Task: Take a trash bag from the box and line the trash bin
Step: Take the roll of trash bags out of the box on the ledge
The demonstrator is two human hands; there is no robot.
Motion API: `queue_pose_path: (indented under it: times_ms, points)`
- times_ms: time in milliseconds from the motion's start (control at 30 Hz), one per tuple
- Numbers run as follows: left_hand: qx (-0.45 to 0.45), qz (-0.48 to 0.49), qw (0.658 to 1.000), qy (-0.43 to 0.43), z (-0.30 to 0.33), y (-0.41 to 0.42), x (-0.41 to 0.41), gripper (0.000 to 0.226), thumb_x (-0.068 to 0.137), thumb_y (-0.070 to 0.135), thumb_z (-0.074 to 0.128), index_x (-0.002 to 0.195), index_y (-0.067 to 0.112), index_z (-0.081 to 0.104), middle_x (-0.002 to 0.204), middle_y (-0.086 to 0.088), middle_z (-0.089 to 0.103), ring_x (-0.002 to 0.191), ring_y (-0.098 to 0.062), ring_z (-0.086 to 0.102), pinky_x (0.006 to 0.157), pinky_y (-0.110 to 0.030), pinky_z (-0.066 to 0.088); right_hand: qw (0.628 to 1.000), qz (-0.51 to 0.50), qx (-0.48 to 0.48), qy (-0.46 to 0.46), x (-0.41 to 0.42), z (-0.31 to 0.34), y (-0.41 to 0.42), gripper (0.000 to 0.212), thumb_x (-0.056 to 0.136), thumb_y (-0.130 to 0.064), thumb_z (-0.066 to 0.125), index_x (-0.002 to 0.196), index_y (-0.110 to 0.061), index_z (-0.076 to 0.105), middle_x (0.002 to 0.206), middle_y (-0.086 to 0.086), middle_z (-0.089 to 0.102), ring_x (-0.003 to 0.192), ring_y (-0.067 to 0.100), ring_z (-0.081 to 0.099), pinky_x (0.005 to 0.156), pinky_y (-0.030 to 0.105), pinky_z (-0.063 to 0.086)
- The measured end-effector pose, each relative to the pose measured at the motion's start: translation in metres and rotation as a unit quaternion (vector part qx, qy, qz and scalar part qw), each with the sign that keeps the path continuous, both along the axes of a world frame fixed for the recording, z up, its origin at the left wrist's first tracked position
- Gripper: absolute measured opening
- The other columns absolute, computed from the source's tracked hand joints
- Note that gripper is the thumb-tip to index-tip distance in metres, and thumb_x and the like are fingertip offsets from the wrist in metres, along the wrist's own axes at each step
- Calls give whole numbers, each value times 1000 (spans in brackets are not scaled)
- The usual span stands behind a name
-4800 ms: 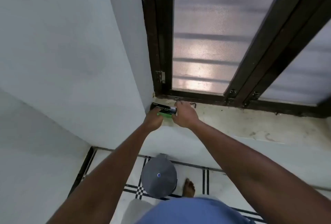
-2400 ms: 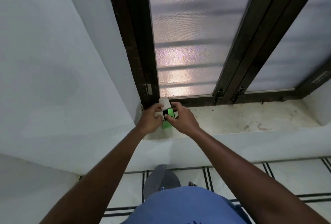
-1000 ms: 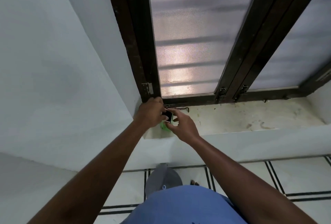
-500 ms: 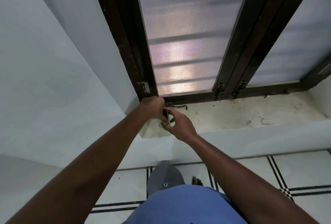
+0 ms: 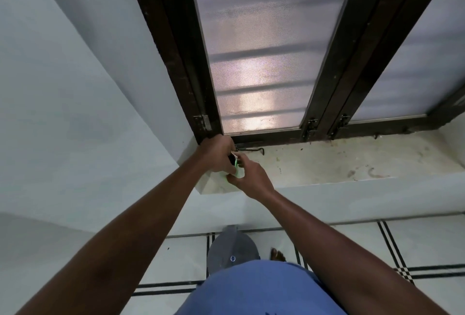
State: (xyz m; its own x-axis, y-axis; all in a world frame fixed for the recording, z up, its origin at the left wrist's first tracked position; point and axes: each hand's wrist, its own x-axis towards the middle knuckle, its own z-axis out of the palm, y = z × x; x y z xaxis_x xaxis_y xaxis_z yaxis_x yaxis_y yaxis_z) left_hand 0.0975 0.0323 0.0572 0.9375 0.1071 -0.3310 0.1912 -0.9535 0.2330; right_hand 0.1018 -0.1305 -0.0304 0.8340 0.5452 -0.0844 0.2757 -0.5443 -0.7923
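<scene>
Mid-frame on the sill [image 5: 327,163]: left hand [image 5: 216,155] grips the box [image 5: 232,158]; right hand [image 5: 251,176] fingers pinch a green bag [image 5: 236,163] at its opening. Bin [image 5: 232,249] sits below, lower centre.

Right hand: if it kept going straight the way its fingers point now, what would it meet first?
The right hand points up-left at the small box that the left hand grips, and already touches it. Beyond that it would probably meet the left hand, then the dark window frame; depth is unclear.
</scene>
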Motion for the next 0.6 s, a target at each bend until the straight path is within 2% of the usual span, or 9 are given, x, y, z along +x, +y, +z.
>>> queue_pose_path:
  times_ms: [67, 167, 267, 367, 433, 500, 567, 600]
  points:
    - [-17, 3, 1000, -23, 5, 1, -2, 61, 58, 44, 99, 112, 23, 76, 91, 9, 77, 73, -8, 69, 57, -25, 51, 1000, -4, 8, 0, 0, 3, 3, 75, 90, -36, 89, 156, -30, 55, 137, -1, 76, 119, 25, 74, 98, 46, 64]
    - [-52, 15, 997, -53, 18, 6, -6, 82, 56, 46, 98, 130, 22, 72, 97, 10, 80, 76, -4, 69, 60, -22, 48, 1000, -8, 9, 0, 4, 5, 4, 65, 85, -36, 91, 144, -29, 63, 131, -4, 74, 114, 21, 71, 94, 46, 63]
    - [-117, 51, 989, -73, 33, 10, -10, 83, 54, 44, 92, 132, 25, 70, 99, 13, 80, 83, -6, 73, 63, -21, 49, 1000, -10, -22, -15, 12, 2, -1, 63, 81, -40, 91, 137, -28, 64, 128, -4, 70, 112, 22, 69, 92, 47, 62]
    - [-194, 110, 969, -106, 51, 14, -12, 84, 45, 51, 83, 124, 24, 70, 96, 12, 80, 83, -5, 75, 72, -27, 60, 997, -12, -71, -27, 22, 2, -12, 78, 80, -36, 91, 150, -23, 61, 141, 2, 62, 121, 26, 65, 96, 44, 59]
    - [-220, 135, 954, -152, 63, 17, -11, 77, 46, 51, 82, 115, 17, 76, 92, 3, 82, 80, -6, 74, 74, -32, 63, 992, -17, -117, -54, 28, 0, -19, 80, 78, -38, 89, 151, -24, 61, 140, 5, 59, 125, 29, 60, 99, 44, 56]
    - [-237, 144, 943, -184, 76, 15, -11, 52, 59, 39, 88, 101, 9, 83, 87, -13, 82, 71, -8, 70, 71, -40, 64, 981, -4, -174, -90, 34, -4, -22, 76, 79, -44, 86, 150, -28, 63, 135, 6, 58, 129, 32, 55, 104, 45, 48]
    - [-249, 144, 935, -207, 87, 13, -12, 24, 72, 26, 91, 90, 10, 86, 78, -11, 81, 61, -7, 67, 65, -41, 63, 974, 11, -200, -104, 36, -5, -19, 75, 83, -47, 83, 153, -31, 62, 138, 5, 59, 135, 32, 52, 108, 46, 42]
    - [-260, 149, 929, -215, 91, 12, -12, 18, 74, 26, 91, 87, 14, 87, 75, -7, 81, 61, -8, 70, 65, -39, 64, 974, 17, -201, -106, 35, -3, -16, 78, 86, -47, 83, 157, -32, 58, 145, 4, 60, 139, 31, 50, 110, 46, 40]
